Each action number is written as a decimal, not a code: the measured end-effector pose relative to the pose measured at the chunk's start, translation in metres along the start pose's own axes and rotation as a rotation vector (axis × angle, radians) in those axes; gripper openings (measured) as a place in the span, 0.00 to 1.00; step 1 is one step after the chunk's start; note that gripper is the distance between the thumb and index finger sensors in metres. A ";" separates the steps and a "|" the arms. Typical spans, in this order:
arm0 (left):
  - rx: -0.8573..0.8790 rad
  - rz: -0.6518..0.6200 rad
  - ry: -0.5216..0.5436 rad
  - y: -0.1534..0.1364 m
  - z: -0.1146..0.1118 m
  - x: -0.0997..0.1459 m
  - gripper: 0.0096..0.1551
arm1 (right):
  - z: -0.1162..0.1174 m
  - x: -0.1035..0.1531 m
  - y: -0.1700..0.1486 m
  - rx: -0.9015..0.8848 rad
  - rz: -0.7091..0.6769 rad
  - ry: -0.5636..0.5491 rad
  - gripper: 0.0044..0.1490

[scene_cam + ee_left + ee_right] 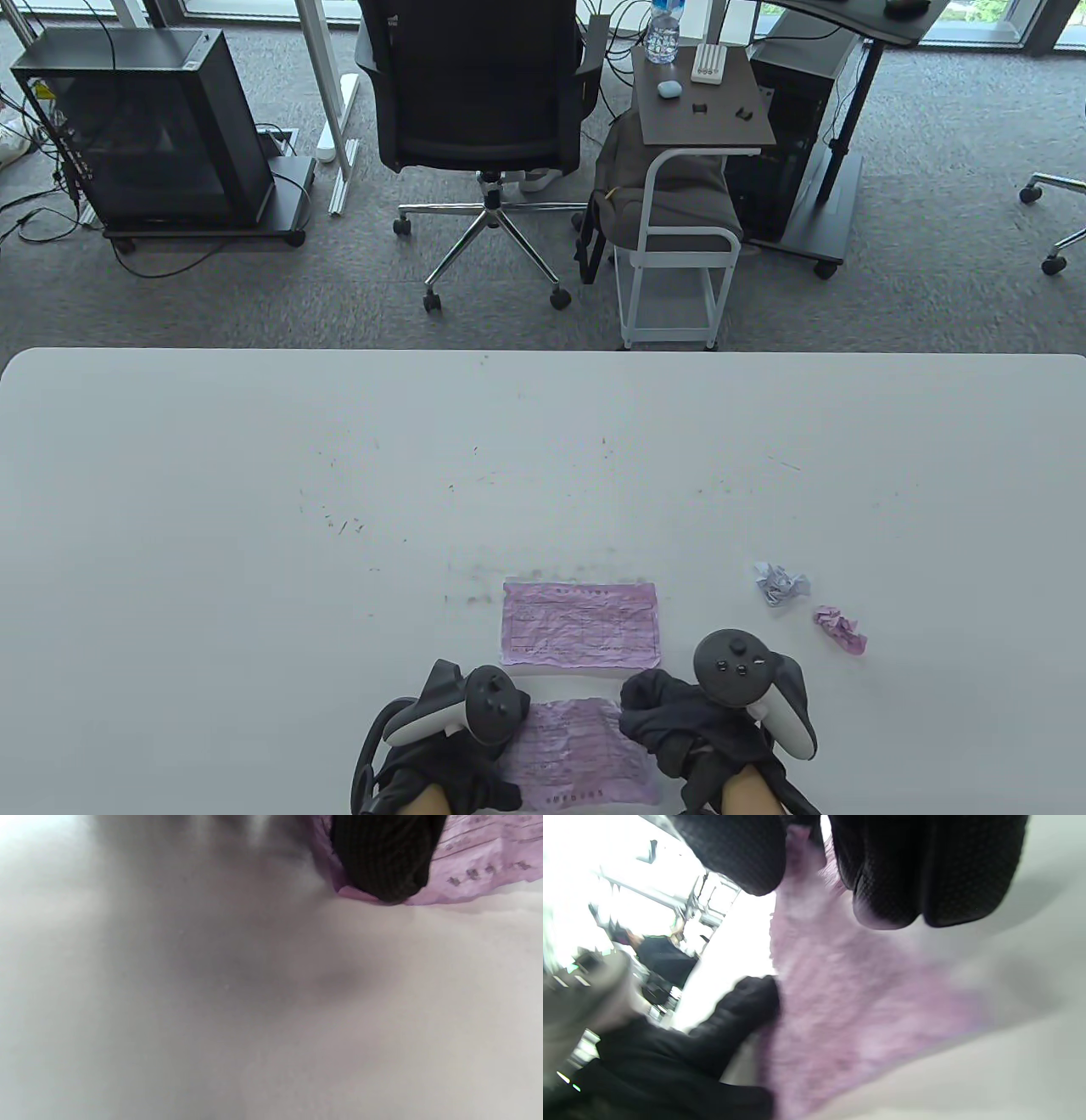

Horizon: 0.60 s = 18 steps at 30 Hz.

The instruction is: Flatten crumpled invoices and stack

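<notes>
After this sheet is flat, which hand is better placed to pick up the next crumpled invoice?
The right hand, probably. Both crumpled balls, the grey-white one and the pink one, lie on the table on its side; the left hand would have to cross over the pink invoice both hands are handling.

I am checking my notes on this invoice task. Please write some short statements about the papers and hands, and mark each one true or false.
1. A flattened purple invoice lies on the white table. True.
2. Both hands hold a second purple invoice. True: the left hand and right hand are at its two sides.
3. Three crumpled paper balls lie to the right. False: only two, a whitish ball and a pink ball.
4. The held invoice lies on top of the flattened one. False: it is nearer the person, apart.
</notes>
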<state>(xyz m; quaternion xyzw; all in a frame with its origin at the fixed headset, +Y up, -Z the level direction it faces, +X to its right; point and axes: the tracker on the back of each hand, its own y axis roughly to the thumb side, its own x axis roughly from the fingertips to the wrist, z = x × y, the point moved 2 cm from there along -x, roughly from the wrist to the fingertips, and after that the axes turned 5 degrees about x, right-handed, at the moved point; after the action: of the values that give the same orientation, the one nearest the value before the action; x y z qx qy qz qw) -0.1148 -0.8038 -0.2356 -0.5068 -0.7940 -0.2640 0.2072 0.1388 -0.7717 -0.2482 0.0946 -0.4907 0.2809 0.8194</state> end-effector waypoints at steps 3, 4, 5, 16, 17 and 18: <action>0.001 -0.001 0.001 0.000 0.000 0.000 0.56 | 0.002 -0.001 -0.010 -0.172 0.002 0.015 0.48; 0.001 -0.001 0.001 0.000 0.000 0.000 0.56 | 0.004 -0.003 -0.012 -0.177 0.002 0.029 0.50; 0.001 -0.001 0.001 0.000 0.000 0.000 0.56 | 0.005 -0.004 -0.012 -0.169 0.004 0.034 0.51; 0.000 0.000 0.001 -0.001 0.000 0.000 0.56 | 0.010 -0.006 0.000 0.220 0.122 -0.068 0.25; 0.001 0.000 0.001 -0.001 0.000 0.000 0.56 | 0.008 -0.005 0.001 0.253 0.123 -0.091 0.24; 0.001 0.000 0.001 -0.001 0.000 0.000 0.56 | 0.007 -0.004 0.002 0.278 0.116 -0.105 0.24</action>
<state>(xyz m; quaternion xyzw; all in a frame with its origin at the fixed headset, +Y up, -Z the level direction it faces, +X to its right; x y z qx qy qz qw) -0.1151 -0.8044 -0.2356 -0.5064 -0.7941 -0.2638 0.2080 0.1309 -0.7749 -0.2487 0.1934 -0.4937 0.3876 0.7541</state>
